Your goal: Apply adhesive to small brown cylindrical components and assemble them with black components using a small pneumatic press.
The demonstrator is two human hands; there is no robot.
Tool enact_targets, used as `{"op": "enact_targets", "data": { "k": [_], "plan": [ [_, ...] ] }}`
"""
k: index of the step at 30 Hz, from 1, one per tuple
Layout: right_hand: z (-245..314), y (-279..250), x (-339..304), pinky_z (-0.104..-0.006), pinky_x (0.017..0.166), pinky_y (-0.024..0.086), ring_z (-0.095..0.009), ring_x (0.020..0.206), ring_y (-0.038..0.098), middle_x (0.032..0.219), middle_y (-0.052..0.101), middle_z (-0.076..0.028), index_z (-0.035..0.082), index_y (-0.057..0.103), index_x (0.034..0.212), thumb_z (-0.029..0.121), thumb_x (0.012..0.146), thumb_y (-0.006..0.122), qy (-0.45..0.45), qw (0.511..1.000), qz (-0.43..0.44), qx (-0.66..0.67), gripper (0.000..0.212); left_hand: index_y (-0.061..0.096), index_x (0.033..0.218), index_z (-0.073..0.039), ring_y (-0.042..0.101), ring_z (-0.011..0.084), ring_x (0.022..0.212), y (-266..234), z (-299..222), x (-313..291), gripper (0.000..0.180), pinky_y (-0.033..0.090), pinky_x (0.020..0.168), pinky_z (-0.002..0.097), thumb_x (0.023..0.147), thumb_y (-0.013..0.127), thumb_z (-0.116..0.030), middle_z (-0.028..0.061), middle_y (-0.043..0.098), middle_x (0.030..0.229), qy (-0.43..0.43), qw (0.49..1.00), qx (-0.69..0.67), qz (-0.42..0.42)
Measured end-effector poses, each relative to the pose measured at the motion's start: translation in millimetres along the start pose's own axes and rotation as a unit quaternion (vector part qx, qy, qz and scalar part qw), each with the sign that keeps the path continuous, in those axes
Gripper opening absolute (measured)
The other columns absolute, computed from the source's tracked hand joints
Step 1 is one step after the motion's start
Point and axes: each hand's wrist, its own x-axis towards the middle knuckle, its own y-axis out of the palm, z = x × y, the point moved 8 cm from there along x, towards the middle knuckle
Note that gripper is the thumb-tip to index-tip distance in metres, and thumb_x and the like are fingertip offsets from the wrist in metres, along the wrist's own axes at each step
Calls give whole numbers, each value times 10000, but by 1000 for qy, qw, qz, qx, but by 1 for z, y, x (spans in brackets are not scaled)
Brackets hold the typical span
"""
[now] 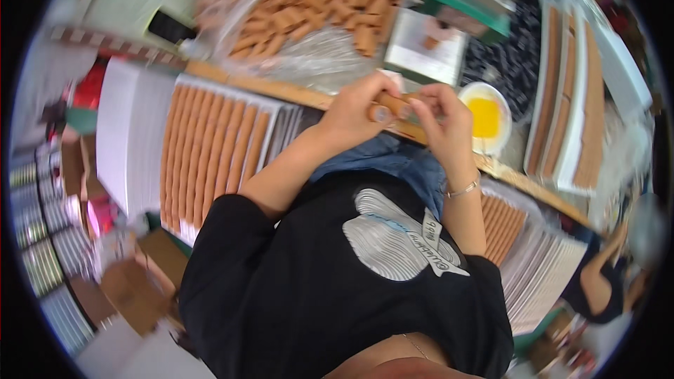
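Over the table's front edge, close to my body, my left hand (359, 107) is closed around short orange-brown cylinders. Two of them show: one (380, 114) with its pale round end facing me, and another (397, 106) just right of it. My right hand (446, 121) pinches at the right end of the second cylinder with thumb and fingers; the exact contact is partly hidden. Beyond my hands lies a heap of similar cylinders (302, 15) in a clear plastic bag (319, 56).
Right of my right hand stands a white bowl with yellow contents (484, 118). Behind it are a white-topped box (426, 45), a green device (477, 10) and dark small parts (516, 56). Trays of brown rods (210, 144) flank me; a phone (170, 28) lies far left.
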Motion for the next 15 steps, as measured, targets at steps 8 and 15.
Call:
{"op": "enact_targets", "data": {
  "k": [8, 15],
  "plan": [
    [38, 65, -18, -255, 534, 404, -113, 555, 473, 714, 602, -38, 20, 623, 988, 107, 825, 726, -47, 981, 188, -30, 212, 600, 991, -53, 634, 296, 885, -86, -22, -104, 274, 509, 768, 365, 738, 693, -2, 125, 636, 953, 9, 977, 190, -100],
    [39, 53, -12, -216, 654, 416, -82, 679, 487, 762, 587, 2, -6, 650, 989, 60, 852, 684, -39, 983, 178, 10, 155, 633, 1091, -52, 632, 144, 881, -231, -21, -408, 314, 502, 809, 287, 799, 743, -85, 73, 686, 957, -338, 687, 369, -527]
  ]
}}
